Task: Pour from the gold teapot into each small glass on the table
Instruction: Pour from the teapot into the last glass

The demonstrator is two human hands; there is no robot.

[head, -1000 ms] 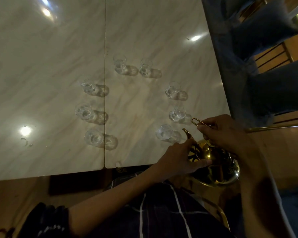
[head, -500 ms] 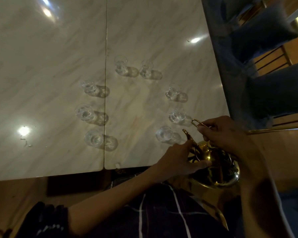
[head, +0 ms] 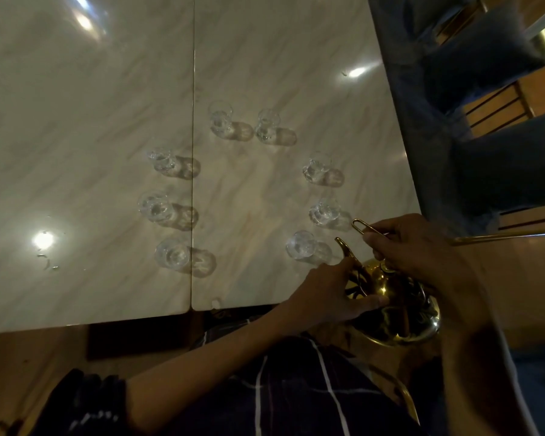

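Nearest the viewer, the gold teapot [head: 390, 306] sits low at the table's near right corner, partly past the near edge, its spout [head: 343, 248] aimed at the closest glass. The right hand [head: 412, 247] closes its grip on the thin wire handle [head: 364, 226] above the lid, a hold that would carry the weight and set the tilt. The left hand [head: 331, 294] lies against the pot's near side, fingers mostly straight and thumb along the body, apparently steadying it so the spout stays on line.

No stream is visible, so pouring appears not yet begun. The nearest glass [head: 300, 244] stands just beyond the spout tip. Seven more glasses form a loop across the table [head: 76, 105]; two at the far end [head: 221, 119] are farthest. The open ring probably lets the pot pass from one to the next.
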